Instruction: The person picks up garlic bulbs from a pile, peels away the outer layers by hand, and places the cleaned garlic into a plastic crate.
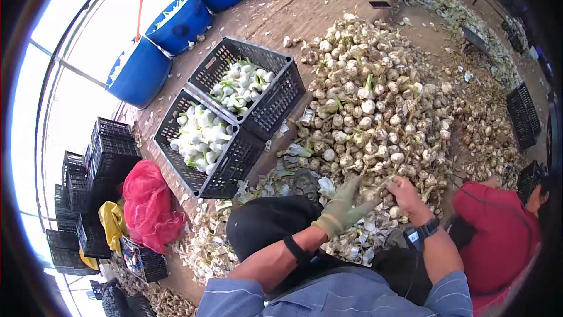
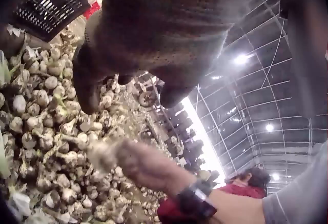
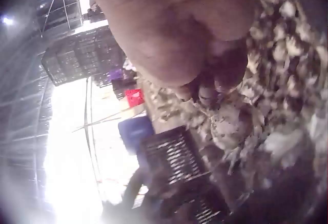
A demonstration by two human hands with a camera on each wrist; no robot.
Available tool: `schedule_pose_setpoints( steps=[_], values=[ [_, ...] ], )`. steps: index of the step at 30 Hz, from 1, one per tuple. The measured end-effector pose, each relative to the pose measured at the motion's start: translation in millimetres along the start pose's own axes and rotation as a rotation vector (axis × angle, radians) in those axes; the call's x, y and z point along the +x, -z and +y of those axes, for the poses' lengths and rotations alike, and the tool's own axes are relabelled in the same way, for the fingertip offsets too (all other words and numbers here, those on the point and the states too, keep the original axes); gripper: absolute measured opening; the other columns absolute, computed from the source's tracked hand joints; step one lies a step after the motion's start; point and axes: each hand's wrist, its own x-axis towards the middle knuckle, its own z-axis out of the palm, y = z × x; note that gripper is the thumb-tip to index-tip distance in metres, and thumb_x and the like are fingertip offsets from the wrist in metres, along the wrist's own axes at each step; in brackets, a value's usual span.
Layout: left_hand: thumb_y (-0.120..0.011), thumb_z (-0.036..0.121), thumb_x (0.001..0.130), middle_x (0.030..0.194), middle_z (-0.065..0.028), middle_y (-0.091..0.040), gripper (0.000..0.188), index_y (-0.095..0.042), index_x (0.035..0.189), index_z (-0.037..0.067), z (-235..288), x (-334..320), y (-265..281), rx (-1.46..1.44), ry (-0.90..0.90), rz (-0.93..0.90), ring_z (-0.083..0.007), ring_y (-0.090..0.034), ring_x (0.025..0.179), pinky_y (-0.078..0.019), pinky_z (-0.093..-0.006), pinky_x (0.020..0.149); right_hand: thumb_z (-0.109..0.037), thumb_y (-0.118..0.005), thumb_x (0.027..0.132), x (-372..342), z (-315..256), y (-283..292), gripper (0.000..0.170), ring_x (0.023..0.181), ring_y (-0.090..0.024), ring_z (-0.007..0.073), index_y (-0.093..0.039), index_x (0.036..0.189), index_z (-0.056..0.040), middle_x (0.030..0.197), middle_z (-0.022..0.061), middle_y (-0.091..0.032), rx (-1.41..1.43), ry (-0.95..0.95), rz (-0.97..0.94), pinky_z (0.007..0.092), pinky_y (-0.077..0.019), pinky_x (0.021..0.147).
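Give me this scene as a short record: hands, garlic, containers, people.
left_hand: gloved left hand, fingers apart
right_hand: bare right hand, gripping a garlic bulb
pile: large heap of soiled garlic, in front of the person
crates: two black crates side by side, holding cleaner white bulbs
tubs: three blue tubs, beyond the crates
left_side: red mesh sack near stacked crates
other_person: someone in red, at the right

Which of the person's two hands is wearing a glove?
The left hand: it wears a greenish glove, whereas the right hand is bare.
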Motion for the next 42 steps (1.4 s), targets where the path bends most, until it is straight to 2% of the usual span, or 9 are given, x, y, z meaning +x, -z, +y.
schedule_pose_setpoints(
  steps=[4,6,14,18,22,26,29,35,42],
  values=[
    [-0.072,0.039,0.083,0.127,-0.0204,-0.059,0.073,-0.046,0.14,0.0,13.8,-13.4,9.3,-0.274,0.141,-0.236,-0.0255,-0.057,0.117,-0.0437,-0.0345,0.099,-0.019,-0.063,0.096,-43.6,-20.4,-41.1,0.018,0.058,-0.051,0.006,-0.062,0.104,-0.0027,0.079,0.0003,-0.062,0.348,0.029,0.033,0.0224,-0.0418,0.051],
    [-0.074,0.035,0.081,0.121,-0.0183,-0.063,0.068,-0.051,0.136,0.002,22.1,-26.7,9.6,-0.355,0.178,-0.19,-0.0239,-0.061,0.11,-0.0467,-0.0341,0.093,-0.018,-0.065,0.095,-53.3,-5.9,-55.3,0.018,0.059,-0.05,0.0051,-0.061,0.104,-0.0032,0.079,-0.0009,-0.06,0.215,0.128,0.045,0.022,-0.0406,0.051],
    [-0.078,0.024,0.075,0.114,-0.0179,-0.062,0.059,-0.057,0.127,0.005,31.3,-68.2,3.6,0.102,-0.276,0.008,-0.0361,-0.059,0.107,-0.0504,-0.0398,0.088,-0.005,-0.056,0.087,-91.3,31.0,-93.6,0.02,0.069,-0.055,0.007,-0.058,0.107,-0.0018,0.086,-0.0002,-0.061,0.161,0.292,0.239,0.0243,-0.0458,0.059],
    [-0.079,0.019,0.075,0.118,-0.0165,-0.063,0.061,-0.057,0.129,0.004,21.3,-79.4,0.5,0.088,-0.332,0.034,-0.0284,-0.063,0.106,-0.052,-0.0363,0.087,-0.004,-0.052,0.088,-100.2,41.5,-97.9,0.022,0.083,-0.057,0.0097,-0.059,0.107,0.0023,0.096,0.0035,-0.063,0.146,0.289,0.22,0.0265,-0.048,0.071],
    [-0.077,0.012,0.079,0.116,-0.0089,-0.066,0.061,-0.054,0.134,-0.001,8.7,-85.6,-4.4,-0.535,-0.057,-0.137,-0.012,-0.064,0.099,-0.0528,-0.0265,0.083,-0.006,-0.053,0.09,-116.4,26.6,-103.0,0.029,0.088,-0.056,0.0095,-0.056,0.118,0.0008,0.102,0.004,-0.063,0.186,0.239,0.146,0.027,-0.047,0.077],
    [-0.062,0.013,0.085,0.118,-0.0104,-0.062,0.054,-0.049,0.136,-0.002,12.4,-92.6,6.0,-0.964,0.2,-0.301,-0.0174,-0.065,0.097,-0.0547,-0.0286,0.083,-0.012,-0.058,0.092,-130.7,14.0,-97.1,0.031,0.062,-0.048,0.0014,-0.052,0.121,-0.0034,0.093,-0.0009,-0.061,0.28,0.205,0.012,0.0195,-0.0375,0.05],
    [-0.059,0.013,0.085,0.114,-0.0097,-0.062,0.056,-0.045,0.137,-0.003,12.2,-93.1,3.3,-1.229,0.337,-0.375,-0.0158,-0.064,0.09,-0.0528,-0.0262,0.079,-0.016,-0.063,0.092,-130.3,12.9,-88.4,0.032,0.066,-0.054,0.0039,-0.054,0.12,-0.002,0.095,0.001,-0.063,0.11,0.189,-0.024,0.021,-0.0445,0.056],
    [-0.066,0.011,0.081,0.109,-0.0065,-0.063,0.06,-0.047,0.136,-0.002,18.3,-93.5,0.7,-0.809,0.153,-0.297,-0.0116,-0.061,0.087,-0.0497,-0.0231,0.076,-0.019,-0.071,0.09,-131.5,10.5,-106.3,0.038,0.092,-0.062,0.014,-0.056,0.118,0.0018,0.099,0.0076,-0.067,-0.053,0.321,0.222,0.0309,-0.0512,0.082],
    [-0.056,0.023,0.09,0.108,-0.0083,-0.064,0.039,-0.056,0.123,0.001,-18.4,-86.3,-17.4,-1.094,0.202,-0.121,-0.0167,-0.064,0.092,-0.0536,-0.0301,0.08,-0.021,-0.071,0.091,-138.4,-3.3,-112.1,0.028,0.079,-0.062,0.0107,-0.062,0.108,-0.001,0.09,0.0063,-0.067,-0.227,0.19,0.141,0.0295,-0.0514,0.067]
  ],
)
